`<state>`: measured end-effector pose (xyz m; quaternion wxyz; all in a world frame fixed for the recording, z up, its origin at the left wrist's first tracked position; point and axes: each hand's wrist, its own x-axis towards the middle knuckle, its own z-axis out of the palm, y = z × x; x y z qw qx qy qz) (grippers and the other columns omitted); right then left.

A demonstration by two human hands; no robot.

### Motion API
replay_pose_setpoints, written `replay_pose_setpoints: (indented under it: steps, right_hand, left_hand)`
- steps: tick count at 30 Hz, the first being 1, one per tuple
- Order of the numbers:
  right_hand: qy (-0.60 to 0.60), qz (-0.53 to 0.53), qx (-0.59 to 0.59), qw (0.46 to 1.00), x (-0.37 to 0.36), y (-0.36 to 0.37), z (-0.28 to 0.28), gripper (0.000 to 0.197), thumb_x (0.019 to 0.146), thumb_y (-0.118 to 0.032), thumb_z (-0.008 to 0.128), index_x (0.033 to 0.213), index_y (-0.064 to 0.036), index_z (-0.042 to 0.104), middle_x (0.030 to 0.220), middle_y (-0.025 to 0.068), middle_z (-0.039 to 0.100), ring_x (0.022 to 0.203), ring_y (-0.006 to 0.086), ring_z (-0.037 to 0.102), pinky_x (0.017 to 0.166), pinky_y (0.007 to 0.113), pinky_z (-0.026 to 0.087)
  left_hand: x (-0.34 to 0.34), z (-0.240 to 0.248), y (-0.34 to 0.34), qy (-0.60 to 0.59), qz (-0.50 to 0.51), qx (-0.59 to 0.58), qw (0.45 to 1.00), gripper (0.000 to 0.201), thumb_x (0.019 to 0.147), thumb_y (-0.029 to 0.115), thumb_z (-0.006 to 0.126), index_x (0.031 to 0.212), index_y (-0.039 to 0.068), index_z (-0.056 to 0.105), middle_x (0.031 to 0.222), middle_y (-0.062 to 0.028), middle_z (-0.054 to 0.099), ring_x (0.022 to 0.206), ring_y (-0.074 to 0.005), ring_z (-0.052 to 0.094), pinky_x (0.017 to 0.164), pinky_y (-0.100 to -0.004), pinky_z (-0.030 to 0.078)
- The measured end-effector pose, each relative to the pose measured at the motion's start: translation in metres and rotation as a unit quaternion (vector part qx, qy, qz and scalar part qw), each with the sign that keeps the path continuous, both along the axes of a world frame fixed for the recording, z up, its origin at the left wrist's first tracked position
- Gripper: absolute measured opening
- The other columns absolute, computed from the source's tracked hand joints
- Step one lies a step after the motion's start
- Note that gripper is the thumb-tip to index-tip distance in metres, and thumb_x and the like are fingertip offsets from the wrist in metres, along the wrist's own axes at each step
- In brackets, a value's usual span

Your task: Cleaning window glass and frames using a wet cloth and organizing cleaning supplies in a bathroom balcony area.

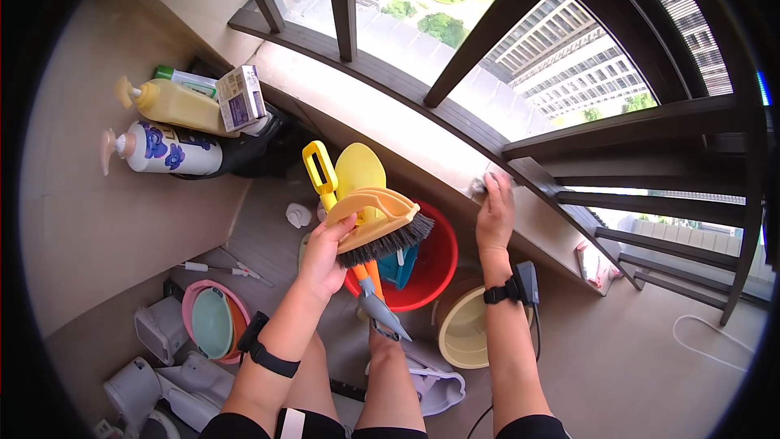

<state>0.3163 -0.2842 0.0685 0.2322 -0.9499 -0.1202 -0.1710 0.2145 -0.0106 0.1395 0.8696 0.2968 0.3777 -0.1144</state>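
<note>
My left hand (321,258) grips a scrub brush (382,223) with an orange-yellow body and dark bristles, held above a red basin (449,264). Around the brush show a yellow toy shovel (360,167), a yellow loop handle (318,169) and a grey spade blade (382,315) on an orange shaft; whether my hand touches these is hidden. At the window ledge (406,126), my right hand (496,215) is closed on a small crumpled grey-white wad (478,185), its material unclear. A teal item (400,267) lies in the red basin.
Dark window bars (455,49) rise beyond the ledge. Pump bottles (175,146) and a small box (241,99) stand at the left. A cream bucket (465,333) is below my right forearm; stacked basins (213,323) sit lower left. A pink-white packet (595,267) rests at the right.
</note>
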Motion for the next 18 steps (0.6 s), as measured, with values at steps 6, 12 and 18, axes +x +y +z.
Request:
replay_pose_setpoints:
  steps: [6, 12, 18]
  right_hand:
    - [0.01, -0.204, -0.045, 0.978, -0.067, -0.133, -0.008, 0.035, 0.081, 0.008, 0.05, 0.112, -0.0067, 0.06, 0.119, 0.0163, 0.056, 0.11, 0.0355, 0.053, 0.089, 0.04, 0.046]
    - [0.002, -0.036, 0.015, 0.999, -0.044, -0.044, -0.01, 0.038, 0.078, 0.011, 0.052, 0.11, -0.0067, 0.059, 0.118, 0.014, 0.055, 0.116, 0.0351, 0.05, 0.095, 0.043, 0.042]
    - [0.031, 0.029, 0.003, 0.999, -0.03, -0.036, -0.001, 0.043, 0.079, 0.011, 0.047, 0.115, -0.0096, 0.057, 0.121, 0.0136, 0.055, 0.113, 0.0339, 0.051, 0.092, 0.04, 0.044]
  left_hand:
    - [-0.029, 0.004, 0.001, 0.021, -0.003, -0.002, 1.0, 0.032, 0.09, 0.021, 0.058, 0.114, 0.002, 0.053, 0.101, -0.0128, 0.06, 0.089, -0.0205, 0.063, 0.073, -0.0353, 0.055]
    - [-0.049, 0.004, 0.015, 0.106, 0.039, -0.059, 0.992, 0.03, 0.091, 0.024, 0.055, 0.115, 0.007, 0.054, 0.105, -0.0133, 0.061, 0.095, -0.0258, 0.061, 0.084, -0.0501, 0.051]
    - [-0.067, 0.002, 0.016, 0.119, 0.118, -0.093, 0.981, 0.031, 0.095, 0.027, 0.044, 0.117, 0.007, 0.052, 0.1, -0.0108, 0.063, 0.091, -0.0252, 0.062, 0.084, -0.053, 0.05]
